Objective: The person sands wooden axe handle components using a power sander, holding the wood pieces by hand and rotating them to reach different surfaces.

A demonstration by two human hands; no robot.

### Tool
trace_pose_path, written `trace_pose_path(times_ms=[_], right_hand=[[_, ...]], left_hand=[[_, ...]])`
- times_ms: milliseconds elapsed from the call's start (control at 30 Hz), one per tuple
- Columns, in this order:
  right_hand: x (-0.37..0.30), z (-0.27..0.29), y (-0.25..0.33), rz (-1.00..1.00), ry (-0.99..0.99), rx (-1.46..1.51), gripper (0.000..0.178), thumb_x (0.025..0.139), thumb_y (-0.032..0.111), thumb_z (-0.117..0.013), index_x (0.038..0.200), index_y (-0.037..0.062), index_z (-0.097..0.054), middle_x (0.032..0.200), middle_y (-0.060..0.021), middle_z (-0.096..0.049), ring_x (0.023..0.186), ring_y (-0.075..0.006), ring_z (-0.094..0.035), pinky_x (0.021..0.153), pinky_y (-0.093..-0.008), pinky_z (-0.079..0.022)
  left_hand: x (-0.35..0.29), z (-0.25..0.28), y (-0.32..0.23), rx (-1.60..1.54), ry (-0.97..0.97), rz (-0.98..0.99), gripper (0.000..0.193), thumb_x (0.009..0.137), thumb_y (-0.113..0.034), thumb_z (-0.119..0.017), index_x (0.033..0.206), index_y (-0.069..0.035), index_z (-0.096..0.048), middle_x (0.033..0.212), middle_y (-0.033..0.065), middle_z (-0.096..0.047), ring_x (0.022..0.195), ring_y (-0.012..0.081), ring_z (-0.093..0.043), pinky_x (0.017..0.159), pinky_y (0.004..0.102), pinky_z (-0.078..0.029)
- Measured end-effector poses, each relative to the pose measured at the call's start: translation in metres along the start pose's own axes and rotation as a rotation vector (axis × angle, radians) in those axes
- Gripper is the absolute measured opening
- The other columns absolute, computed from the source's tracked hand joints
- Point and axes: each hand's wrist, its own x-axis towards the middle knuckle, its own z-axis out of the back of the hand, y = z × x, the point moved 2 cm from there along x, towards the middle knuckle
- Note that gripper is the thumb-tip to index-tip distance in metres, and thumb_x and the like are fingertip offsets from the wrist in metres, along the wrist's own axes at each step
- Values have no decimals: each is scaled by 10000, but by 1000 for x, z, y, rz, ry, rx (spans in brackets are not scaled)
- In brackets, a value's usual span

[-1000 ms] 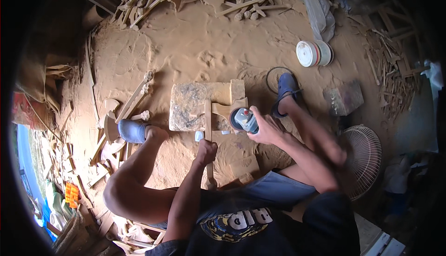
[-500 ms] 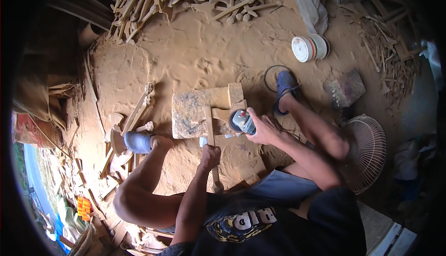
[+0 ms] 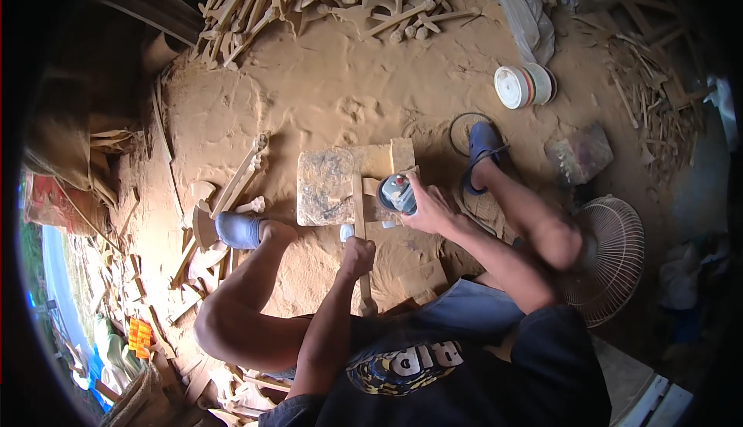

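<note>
My left hand (image 3: pixel 359 257) is closed round the shaft of a long pale wooden piece (image 3: pixel 358 206), whose far part lies across a low stained wooden block (image 3: pixel 325 187). The shaft's knobbed near end hangs toward my lap. Gripped in my right hand (image 3: pixel 431 209) is a small power grinder (image 3: pixel 399 196) with a red button and a dark round disc. It sits over the right-hand, wider part of the wooden piece and hides much of it. Whether the disc touches the wood, I cannot tell.
Carved wooden pieces (image 3: pixel 255 9) are heaped at the far side, with more (image 3: pixel 240 175) by my left foot. A fan (image 3: pixel 611 260) stands beside my right knee. A white striped bucket (image 3: pixel 520 86) lies beyond my right foot, near a squarish block (image 3: pixel 579 154). Dust covers the ground.
The grinder has moved left over the wooden piece, closer to its shaft. My left hand keeps its grip on the shaft. The whole view has shifted slightly.
</note>
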Motion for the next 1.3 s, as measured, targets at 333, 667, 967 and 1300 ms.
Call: trace_pose_path(times_ms=[333, 667, 967, 1300], right_hand=[[22, 14, -36, -144, -180, 166, 1052, 794, 211, -779, 1597, -91, -169, 1320, -404, -584, 1256, -518, -579, 1104, -523, -453], [14, 64, -6, 64, -640, 436, 981, 798, 289, -844, 1498, -56, -249, 1287, -333, -590, 1174, -427, -637, 1015, -481, -505], [20, 11, 6, 168, -369, 214, 1080, 805, 247, -814, 1596, -62, -147, 1241, -384, -638, 1130, -527, -652, 988, -525, -520], [24, -18, 49, 91, -227, 82, 1038, 810, 313, -816, 1583, 7, -195, 1079, -369, -690, 983, -547, -674, 858, -585, -551]], left_hand=[[-31, 44, -202, -918, -193, 586, 204, 878, -157, -595, 718, -194, -475, 596, 5, -457, 495, 204, -499, 466, 417, -352], [-6, 43, -270, -1013, -569, 272, 118, 930, -144, -627, 902, -41, -577, 696, 50, -545, 545, 181, -565, 508, 358, -520], [0, -21, -245, -1277, -570, 440, 202, 958, -165, -611, 792, -111, -509, 603, -10, -433, 481, 146, -453, 441, 329, -369], [-9, -17, -251, -1102, -673, 492, 231, 946, -136, -587, 752, -75, -476, 609, 18, -461, 460, 150, -469, 411, 335, -376]])
